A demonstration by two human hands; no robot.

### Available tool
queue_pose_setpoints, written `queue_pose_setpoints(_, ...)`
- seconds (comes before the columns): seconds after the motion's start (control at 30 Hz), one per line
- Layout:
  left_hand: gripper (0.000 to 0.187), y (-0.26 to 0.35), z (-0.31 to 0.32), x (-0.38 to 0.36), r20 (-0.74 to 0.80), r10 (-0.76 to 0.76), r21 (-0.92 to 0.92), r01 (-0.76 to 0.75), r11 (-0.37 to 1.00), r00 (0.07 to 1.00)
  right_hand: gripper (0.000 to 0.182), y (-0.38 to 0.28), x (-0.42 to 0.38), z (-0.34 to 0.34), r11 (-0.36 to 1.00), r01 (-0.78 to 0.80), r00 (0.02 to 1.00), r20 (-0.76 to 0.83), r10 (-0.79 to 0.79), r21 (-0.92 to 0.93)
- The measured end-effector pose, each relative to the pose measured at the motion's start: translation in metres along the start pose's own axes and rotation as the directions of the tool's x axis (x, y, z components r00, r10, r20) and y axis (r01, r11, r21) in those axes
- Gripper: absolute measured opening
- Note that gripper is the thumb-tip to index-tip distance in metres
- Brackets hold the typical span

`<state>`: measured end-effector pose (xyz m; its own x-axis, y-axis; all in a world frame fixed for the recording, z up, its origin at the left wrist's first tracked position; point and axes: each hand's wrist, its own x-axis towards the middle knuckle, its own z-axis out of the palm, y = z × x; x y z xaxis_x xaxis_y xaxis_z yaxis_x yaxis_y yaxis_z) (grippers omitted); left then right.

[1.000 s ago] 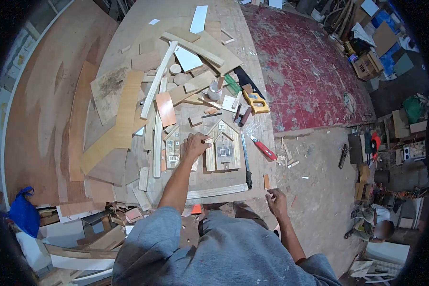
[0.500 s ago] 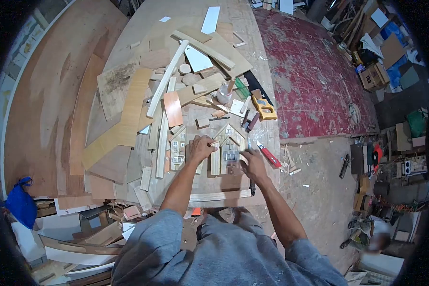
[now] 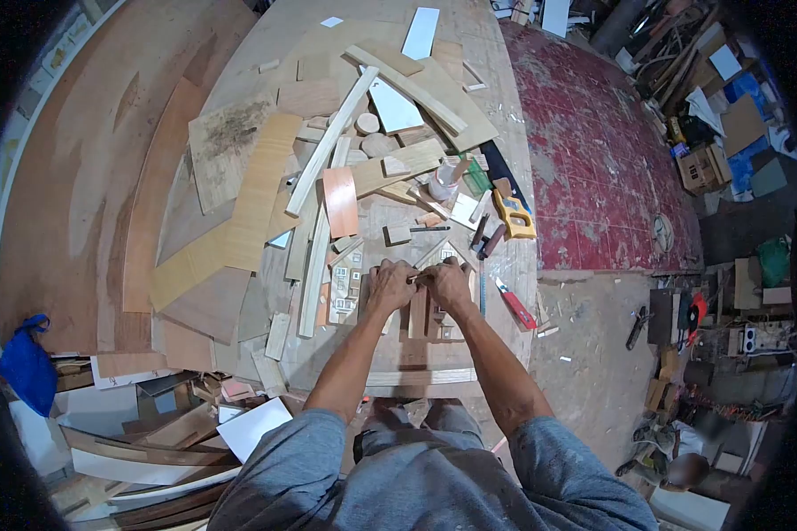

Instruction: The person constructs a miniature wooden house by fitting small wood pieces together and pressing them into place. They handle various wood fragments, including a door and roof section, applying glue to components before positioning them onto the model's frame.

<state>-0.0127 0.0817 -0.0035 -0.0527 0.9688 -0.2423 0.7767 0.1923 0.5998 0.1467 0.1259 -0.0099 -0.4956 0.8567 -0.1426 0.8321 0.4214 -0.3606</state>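
Observation:
My left hand and my right hand are close together over the near part of the workbench. Both have their fingers pinched on a small strip of wood that spans the short gap between them. Under them lies a small wooden house front with a peaked top and a little window, mostly covered by my right hand. An upright wooden block shows below the fingers. Left of my left hand lies another wooden house piece with several small window frames.
A red utility knife lies at the bench's right edge, with a yellow-handled saw farther back. A cup, long wood strips and plywood offcuts crowd the far and left parts. A wood strip lies along the near edge.
My right hand has moved from the right side of the house front up and left to meet my left hand at the small strip. The view has shifted slightly.

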Motion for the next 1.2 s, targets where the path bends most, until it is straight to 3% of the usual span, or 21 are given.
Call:
queue_pose_setpoints(0.57,0.026,0.001,0.0,0.001,0.027,-0.038,-0.013,0.039,0.999,0.999,0.014,0.001,0.01,0.009,0.989,0.019,0.998,0.066,-0.009,-0.15)
queue_pose_setpoints(1.13,0.03,0.005,-0.006,0.0,0.02,-0.036,0.037,0.035,0.999,0.999,0.019,0.001,0.012,0.007,0.985,-0.007,0.995,0.097,0.024,-0.17)
queue_pose_setpoints(1.2,0.033,0.019,-0.019,-0.007,0.022,-0.112,0.007,0.112,0.994,0.993,0.021,-0.001,0.014,0.003,0.985,-0.003,0.995,0.099,0.021,-0.172)
